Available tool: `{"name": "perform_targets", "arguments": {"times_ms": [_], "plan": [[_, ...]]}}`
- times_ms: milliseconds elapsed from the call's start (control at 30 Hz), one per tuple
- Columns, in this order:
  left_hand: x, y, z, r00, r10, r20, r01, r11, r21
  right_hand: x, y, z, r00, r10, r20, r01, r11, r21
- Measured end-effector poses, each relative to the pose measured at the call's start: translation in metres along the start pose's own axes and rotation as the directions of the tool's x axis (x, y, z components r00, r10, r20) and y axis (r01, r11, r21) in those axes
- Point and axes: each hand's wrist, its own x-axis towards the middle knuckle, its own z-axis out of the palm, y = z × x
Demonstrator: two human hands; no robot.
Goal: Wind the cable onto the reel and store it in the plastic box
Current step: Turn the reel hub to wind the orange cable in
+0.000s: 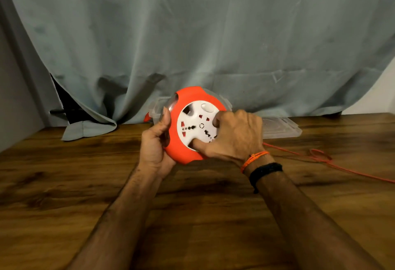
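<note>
An orange cable reel [186, 99] with a white socket face is held upright above the wooden table [192, 205]. My left hand [155, 146] grips its left rim, thumb up along the edge. My right hand [234, 135] presses on the white face, thumb and a fingertip dug into its recesses. A thin orange cable [320, 158] trails from behind my right hand across the table to the right edge, with a small loop in it. The clear plastic box [155, 109] stands behind the reel, mostly hidden.
A clear plastic lid [282, 128] lies flat on the table behind my right hand. A grey-green curtain [192, 34] hangs along the table's back edge. A dark gap shows at the left behind the curtain.
</note>
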Motion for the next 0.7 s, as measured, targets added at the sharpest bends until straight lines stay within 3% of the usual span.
{"name": "perform_targets", "arguments": {"times_ms": [100,233,467,700], "plan": [[0.000,0.003,0.001,1.000,0.012,0.003,-0.012,1.000,-0.029,-0.004,-0.021,0.005,0.976,0.213,0.039,-0.216,0.971,0.102],[0.001,0.002,-0.001,1.000,0.003,-0.011,-0.003,1.000,-0.028,-0.003,-0.027,0.006,0.961,0.267,0.068,-0.274,0.952,0.139],[0.003,0.006,-0.007,1.000,0.001,0.021,0.000,0.999,-0.050,0.006,-0.011,-0.004,0.989,0.095,0.117,-0.114,0.980,0.165],[0.002,0.003,-0.007,0.999,-0.014,0.041,0.014,1.000,-0.009,0.013,0.010,-0.012,0.979,-0.193,0.064,0.184,0.975,0.124]]}}
